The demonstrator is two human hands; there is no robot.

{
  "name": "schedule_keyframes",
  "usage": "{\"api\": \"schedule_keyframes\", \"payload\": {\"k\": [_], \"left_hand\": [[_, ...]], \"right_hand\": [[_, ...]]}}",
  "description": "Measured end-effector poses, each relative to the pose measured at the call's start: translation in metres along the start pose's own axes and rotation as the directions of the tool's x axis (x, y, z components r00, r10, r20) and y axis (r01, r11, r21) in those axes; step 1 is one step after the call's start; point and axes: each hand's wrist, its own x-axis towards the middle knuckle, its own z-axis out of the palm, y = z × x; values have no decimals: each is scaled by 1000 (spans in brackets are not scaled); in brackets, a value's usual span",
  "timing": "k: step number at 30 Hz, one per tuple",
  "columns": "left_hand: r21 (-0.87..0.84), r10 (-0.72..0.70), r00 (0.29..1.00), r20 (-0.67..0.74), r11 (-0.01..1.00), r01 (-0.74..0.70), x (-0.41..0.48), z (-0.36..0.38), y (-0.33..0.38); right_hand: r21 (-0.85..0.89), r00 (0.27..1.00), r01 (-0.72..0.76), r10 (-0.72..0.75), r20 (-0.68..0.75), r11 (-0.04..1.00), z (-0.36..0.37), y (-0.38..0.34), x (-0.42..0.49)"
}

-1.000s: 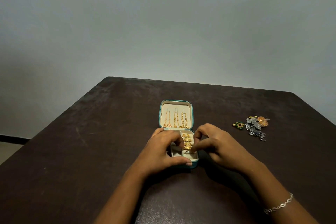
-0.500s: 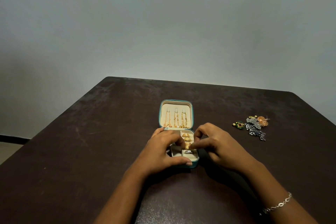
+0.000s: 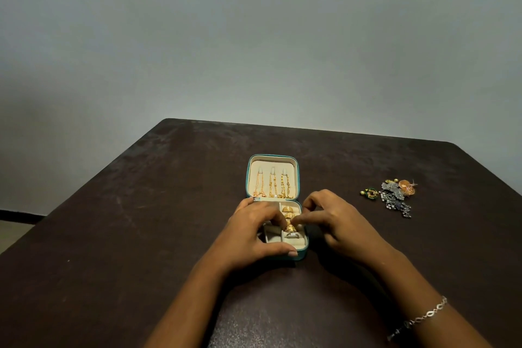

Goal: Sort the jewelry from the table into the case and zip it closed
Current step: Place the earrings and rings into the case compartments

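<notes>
over the last second the right hand (image 3: 341,223) has been shifted only slightly, its fingers (image 3: 308,219) drawn from the silver ring (image 3: 292,234) at the near end of the row to a gold ring (image 3: 291,226) just beyond it, on which they are pinched together. the left hand (image 3: 251,234) has been kept curled over the case (image 3: 248,175), thumb along its near rim. the case lies open mid-desk (image 3: 141,234) with chains (image 3: 272,183) hung in its lid, so a ring is judged to be being seated, and a pile (image 3: 395,196) near the right edge remains to be sorted before zipping.
</notes>
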Motion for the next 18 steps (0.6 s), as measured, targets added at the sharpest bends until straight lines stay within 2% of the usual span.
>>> {"api": "schedule_keyframes", "payload": {"k": [6, 10, 14, 18], "left_hand": [[-16, -16, 1000, 8, 1000, 17, 0, 0, -2], [-13, -17, 1000, 10, 1000, 17, 0, 0, -1], [-19, -8, 1000, 7, 1000, 8, 1, 0, -1], [-35, 0, 1000, 4, 999, 0, 1, 1, -1]], "right_hand": [[41, 999, -16, 14, 43, 999, 2, 2, 0], [79, 998, -67, 65, 23, 995, 4, 3, -2], [69, 995, -84, 87, -39, 994, 9, 1, 0], [-2, 994, -46, 46, -96, 999, 16, -2, 7]]}}
